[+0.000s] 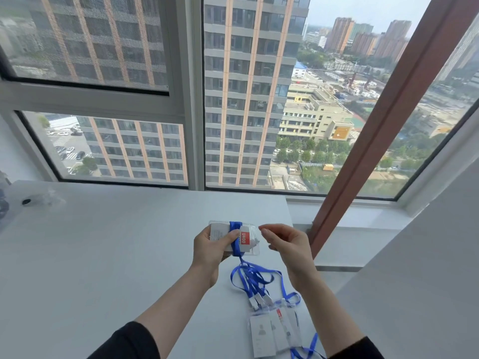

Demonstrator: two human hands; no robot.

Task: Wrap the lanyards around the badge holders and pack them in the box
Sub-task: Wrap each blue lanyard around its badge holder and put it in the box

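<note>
My left hand (211, 248) grips a clear badge holder (250, 238) with a red label, held above the white table (103, 255). A blue lanyard (235, 230) is wound around the holder's middle, and my thumb presses on the wraps. Its loose end trails down toward the table. My right hand (283, 244) hovers just right of the holder with its fingers loosely curled and nothing in them. Near the front edge lie several more clear badge holders (274, 330) with their blue lanyards (255, 279) tangled in a heap. No box is in view.
The table ends at a right edge near my right arm, beside a white window sill (363, 221). A large window fills the far side. At the far left lie a small dark round object (26, 202) and crumpled clear plastic (53, 199).
</note>
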